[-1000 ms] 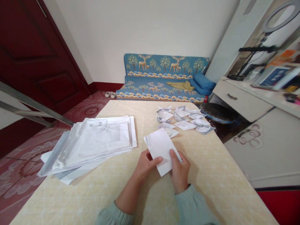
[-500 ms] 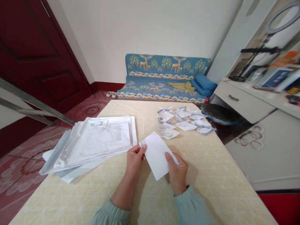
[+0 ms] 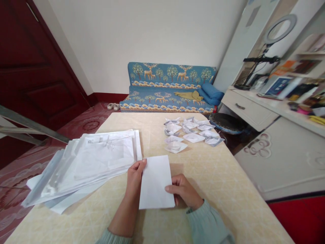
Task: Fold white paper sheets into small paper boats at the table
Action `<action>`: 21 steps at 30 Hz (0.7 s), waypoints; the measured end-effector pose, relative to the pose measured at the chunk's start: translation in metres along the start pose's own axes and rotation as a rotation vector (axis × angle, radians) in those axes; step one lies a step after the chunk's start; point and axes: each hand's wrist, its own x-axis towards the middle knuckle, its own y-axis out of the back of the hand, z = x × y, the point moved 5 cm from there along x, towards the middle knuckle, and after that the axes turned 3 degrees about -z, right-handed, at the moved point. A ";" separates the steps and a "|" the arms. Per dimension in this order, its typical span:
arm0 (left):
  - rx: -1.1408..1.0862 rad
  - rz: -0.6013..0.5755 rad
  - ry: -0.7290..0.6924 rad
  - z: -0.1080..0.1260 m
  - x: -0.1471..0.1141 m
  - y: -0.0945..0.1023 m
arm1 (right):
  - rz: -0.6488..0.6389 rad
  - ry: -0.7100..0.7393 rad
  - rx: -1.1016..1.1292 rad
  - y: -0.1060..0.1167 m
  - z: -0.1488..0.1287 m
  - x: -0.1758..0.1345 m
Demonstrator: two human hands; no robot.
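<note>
A white rectangle of paper (image 3: 156, 183), looking folded, is held just over the table between my two hands. My left hand (image 3: 136, 171) pinches its upper left corner, thumb on top. At the right edge, my right hand (image 3: 182, 189) grips it with the thumb on the face and the fingers behind. Beyond it, on the right half of the table, sit several folded paper boats (image 3: 194, 137) in rows. To the left of my left hand lies a stack of paper sheets and clear plastic sleeves (image 3: 101, 152).
The table (image 3: 218, 206) has a pale yellow patterned cover. A blue sofa (image 3: 165, 98) with deer prints stands past its far edge. On the right is a white cabinet (image 3: 274, 159) carrying a ring light (image 3: 280, 28) and books. A metal frame (image 3: 33, 123) stands at left.
The paper has turned from a slanted position to nearly upright in view and come slightly lower. Both hands still hold it. My view has swung a little to the right.
</note>
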 end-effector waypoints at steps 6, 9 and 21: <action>0.119 0.060 -0.321 0.010 0.001 0.004 | 0.241 0.001 0.324 0.018 0.000 -0.001; 0.451 -0.061 -0.647 0.025 -0.009 -0.006 | 0.358 -0.016 0.430 0.031 -0.002 -0.002; 0.741 -0.727 -0.926 0.017 -0.032 -0.040 | 0.227 -0.096 0.147 0.039 0.005 -0.001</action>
